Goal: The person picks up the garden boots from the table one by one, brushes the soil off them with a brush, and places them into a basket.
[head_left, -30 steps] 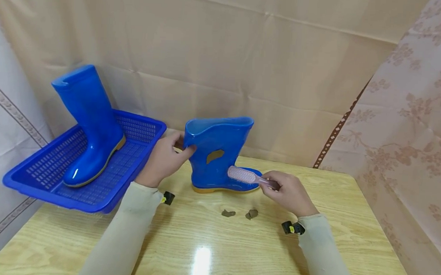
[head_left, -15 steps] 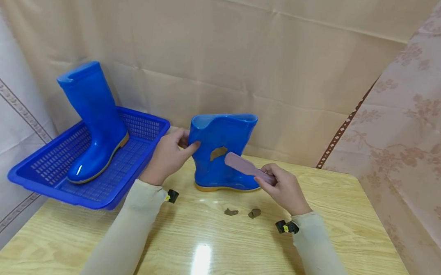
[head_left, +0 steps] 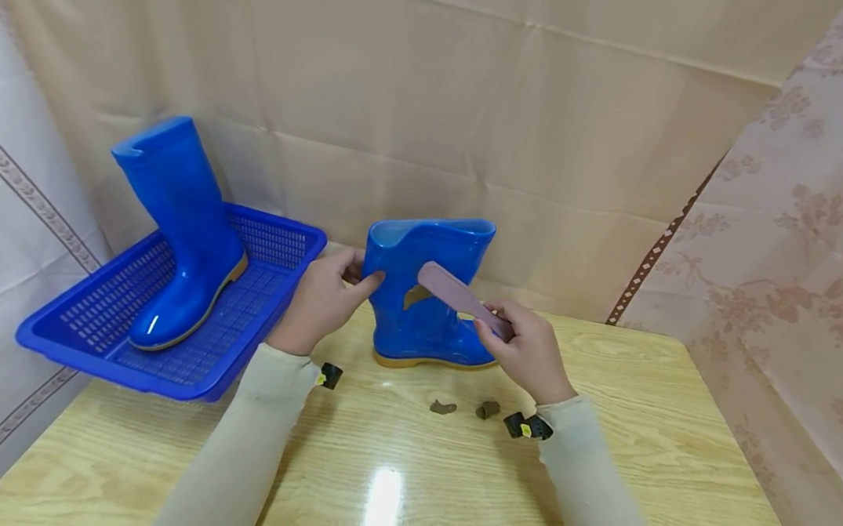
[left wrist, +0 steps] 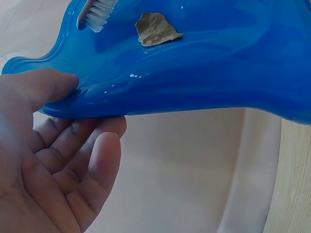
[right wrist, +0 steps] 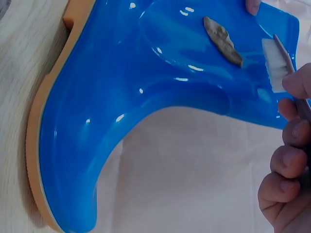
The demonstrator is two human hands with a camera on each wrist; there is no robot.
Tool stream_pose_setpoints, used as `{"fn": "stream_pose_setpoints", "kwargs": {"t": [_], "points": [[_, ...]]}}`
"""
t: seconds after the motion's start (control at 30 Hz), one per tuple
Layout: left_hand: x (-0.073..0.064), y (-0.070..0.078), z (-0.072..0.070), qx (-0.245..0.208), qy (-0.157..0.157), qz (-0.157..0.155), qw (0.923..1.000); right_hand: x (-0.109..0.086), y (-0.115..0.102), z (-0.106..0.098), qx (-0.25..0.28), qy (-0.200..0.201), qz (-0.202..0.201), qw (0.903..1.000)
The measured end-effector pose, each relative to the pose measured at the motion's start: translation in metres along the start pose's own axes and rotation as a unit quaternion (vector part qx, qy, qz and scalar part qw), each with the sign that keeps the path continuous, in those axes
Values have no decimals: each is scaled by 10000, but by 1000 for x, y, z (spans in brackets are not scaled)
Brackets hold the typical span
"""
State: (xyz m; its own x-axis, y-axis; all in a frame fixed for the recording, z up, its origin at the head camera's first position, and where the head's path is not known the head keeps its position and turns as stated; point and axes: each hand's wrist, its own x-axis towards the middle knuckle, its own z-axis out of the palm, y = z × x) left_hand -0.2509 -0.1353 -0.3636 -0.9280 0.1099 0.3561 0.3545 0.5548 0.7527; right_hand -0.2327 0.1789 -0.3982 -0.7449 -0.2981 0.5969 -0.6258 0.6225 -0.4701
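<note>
A blue rubber boot (head_left: 418,329) with a yellow sole stands upright on the table, toe to the right. My left hand (head_left: 324,299) pinches the back of its shaft near the top, thumb on the outside. A brown mud-like patch (left wrist: 156,30) sticks to the side of the shaft. My right hand (head_left: 527,348) grips a pinkish brush (head_left: 456,290) by the handle, its back facing up in the head view. In the right wrist view the white bristles (right wrist: 275,65) are at the upper shaft, between the patch and the boot's opening.
To the left, a blue plastic basket (head_left: 120,371) holds a second blue boot (head_left: 183,229). Two brown lumps, one left (head_left: 443,407) and one right (head_left: 488,409), lie on the wooden table (head_left: 328,463) before the boot. A beige curtain (head_left: 400,97) hangs close behind.
My right hand has moved the brush from low at the foot, bristles showing, up and left to the shaft, with its back now turned up. My left hand keeps its hold on the boot.
</note>
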Motion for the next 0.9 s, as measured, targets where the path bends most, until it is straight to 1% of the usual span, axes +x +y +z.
{"fn": "stream_pose_setpoints", "kwargs": {"t": [0.17, 0.4, 0.5, 0.57, 0.77, 0.9], "points": [[0, 0, -2, 7, -21, 86, 10000, -2, -3, -2, -104, 94, -184, 9997], [-1, -11, -8, -207, -232, 489, 9983, -4, -1, -8, -372, 35, -387, 9986], [-2, -13, -10, -336, -264, 653, 9969, -4, -1, -7, -471, -2, -451, 9979], [-2, -13, -10, -370, -195, 701, 9967, -5, 0, -7, -511, -9, -470, 9976], [-1, -8, -6, -590, 208, 683, 9957, -5, 1, -5, -572, -1, -480, 9972], [-2, -7, -5, -624, 258, 719, 9951, -5, 0, -3, -603, 17, -501, 9969]]}}
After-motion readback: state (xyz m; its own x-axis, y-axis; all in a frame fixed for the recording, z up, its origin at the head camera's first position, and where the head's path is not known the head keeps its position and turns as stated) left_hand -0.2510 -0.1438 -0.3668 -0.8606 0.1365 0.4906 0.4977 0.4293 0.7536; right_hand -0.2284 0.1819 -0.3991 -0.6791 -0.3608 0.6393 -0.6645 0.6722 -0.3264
